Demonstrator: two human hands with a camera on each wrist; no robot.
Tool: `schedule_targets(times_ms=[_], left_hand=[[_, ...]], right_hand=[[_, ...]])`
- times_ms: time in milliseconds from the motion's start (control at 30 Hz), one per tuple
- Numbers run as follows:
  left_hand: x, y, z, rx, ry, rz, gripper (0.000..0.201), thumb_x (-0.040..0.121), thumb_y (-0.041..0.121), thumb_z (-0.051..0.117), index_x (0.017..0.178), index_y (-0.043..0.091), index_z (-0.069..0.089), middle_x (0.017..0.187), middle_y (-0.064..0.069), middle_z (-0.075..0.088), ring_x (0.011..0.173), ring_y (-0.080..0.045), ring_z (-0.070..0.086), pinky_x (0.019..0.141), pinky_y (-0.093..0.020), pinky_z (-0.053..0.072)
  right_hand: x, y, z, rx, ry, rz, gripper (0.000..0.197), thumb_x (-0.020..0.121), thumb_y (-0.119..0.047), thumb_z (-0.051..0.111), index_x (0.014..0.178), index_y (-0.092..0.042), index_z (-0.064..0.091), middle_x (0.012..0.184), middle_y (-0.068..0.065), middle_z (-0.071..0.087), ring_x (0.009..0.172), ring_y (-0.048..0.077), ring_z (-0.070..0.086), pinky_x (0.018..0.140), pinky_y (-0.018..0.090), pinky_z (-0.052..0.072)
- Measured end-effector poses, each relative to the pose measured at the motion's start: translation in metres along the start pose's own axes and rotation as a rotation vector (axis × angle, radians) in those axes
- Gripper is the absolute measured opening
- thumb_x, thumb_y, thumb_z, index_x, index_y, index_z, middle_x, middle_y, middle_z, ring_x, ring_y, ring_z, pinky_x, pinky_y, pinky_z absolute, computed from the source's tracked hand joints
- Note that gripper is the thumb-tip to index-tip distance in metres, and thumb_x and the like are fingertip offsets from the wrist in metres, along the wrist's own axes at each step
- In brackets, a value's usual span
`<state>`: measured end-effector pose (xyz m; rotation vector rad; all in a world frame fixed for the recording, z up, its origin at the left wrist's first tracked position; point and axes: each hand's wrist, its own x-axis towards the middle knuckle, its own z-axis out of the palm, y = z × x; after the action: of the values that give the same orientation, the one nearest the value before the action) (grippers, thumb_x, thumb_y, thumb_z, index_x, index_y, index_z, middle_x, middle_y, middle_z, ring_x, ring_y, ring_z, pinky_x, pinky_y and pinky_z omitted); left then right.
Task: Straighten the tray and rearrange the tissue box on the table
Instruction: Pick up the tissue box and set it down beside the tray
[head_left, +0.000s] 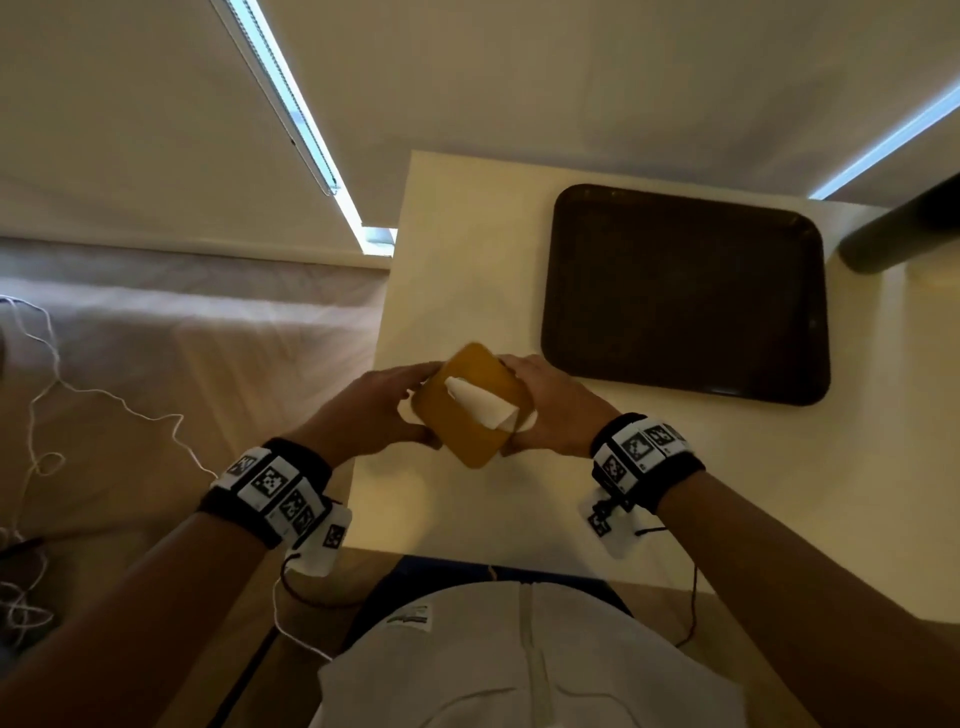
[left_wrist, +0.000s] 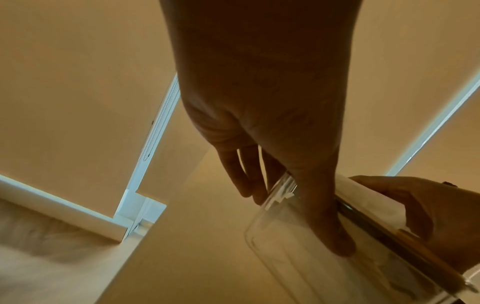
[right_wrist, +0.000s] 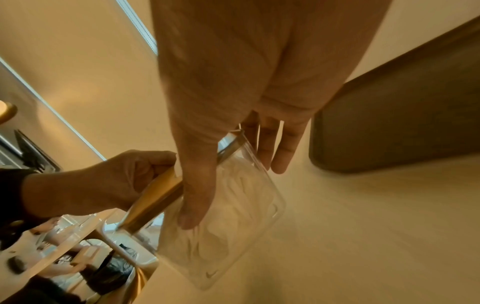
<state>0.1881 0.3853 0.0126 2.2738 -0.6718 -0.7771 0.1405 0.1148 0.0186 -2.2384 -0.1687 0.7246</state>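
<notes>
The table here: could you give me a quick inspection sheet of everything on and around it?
Surface: pale table, bare patches showing.
Job's things: dark tray, nothing on it; tissue box with yellow lid, clear body, one tissue poking out, turned askew.
Clutter: nothing seen.
Hands: left hand and right hand grip the box from opposite sides.
Cables: white cord on the floor.
Surroundings: window blinds; dark cylinder at the table's far right.

Clear glossy plastic tissue box (right_wrist: 228, 216), matt ochre lid (head_left: 475, 405); dark matt tray (head_left: 685, 296).
</notes>
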Motion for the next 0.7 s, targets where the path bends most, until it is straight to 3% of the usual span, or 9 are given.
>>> schedule_targets(times_ms=[133,300,433,600,700], left_hand=[[0.051,0.007,-0.042,0.043,0.065,0.010,0.092,0.064,0.034,0.089,0.144,0.024,0.045,0.126,-0.002,0.066,0.104,-0.014,0.060,0.090,-0.032,0.049],[0.119,0.006,-0.088,0.036,0.159,0.002,0.091,0.065,0.033,0.089,0.144,0.024,0.044,0.125,-0.006,0.065,0.100,-0.017,0.061,0.090,-0.033,0.052],[0.164,-0.001,-0.112,0.013,0.186,-0.016,0.091,0.067,0.026,0.089,0.145,0.019,0.043,0.127,-0.010,0.063,0.103,-0.017,0.060,0.090,-0.027,0.049],[0.205,-0.010,-0.125,-0.043,0.153,-0.057,0.092,0.066,0.021,0.089,0.145,0.020,0.043,0.129,-0.011,0.062,0.113,-0.027,0.063,0.101,-0.040,0.052],[0.219,-0.015,-0.127,-0.062,0.140,-0.069,0.093,0.066,0.020,0.090,0.146,0.020,0.042,0.131,-0.012,0.062,0.115,-0.026,0.063,0.100,-0.036,0.051]], right_hand=[[0.042,-0.005,-0.048,-0.027,0.057,0.001,0.114,0.053,-0.033,0.095,0.146,-0.017,0.029,0.138,0.005,0.044,0.121,0.020,0.046,0.103,0.039,0.042],[0.100,-0.005,-0.106,-0.057,0.147,0.042,0.118,0.052,-0.035,0.095,0.147,-0.013,0.029,0.142,0.007,0.044,0.126,0.025,0.045,0.106,0.042,0.040],[0.140,-0.002,-0.140,-0.041,0.172,0.077,0.117,0.052,-0.032,0.095,0.147,-0.013,0.030,0.142,0.009,0.046,0.127,0.026,0.046,0.105,0.044,0.041],[0.172,0.006,-0.159,-0.048,0.193,0.114,0.117,0.050,-0.034,0.096,0.146,-0.013,0.033,0.140,0.009,0.050,0.125,0.028,0.050,0.102,0.045,0.044],[0.182,0.011,-0.162,-0.039,0.194,0.114,0.116,0.049,-0.035,0.096,0.145,-0.012,0.034,0.138,0.009,0.052,0.122,0.029,0.051,0.100,0.046,0.045]])
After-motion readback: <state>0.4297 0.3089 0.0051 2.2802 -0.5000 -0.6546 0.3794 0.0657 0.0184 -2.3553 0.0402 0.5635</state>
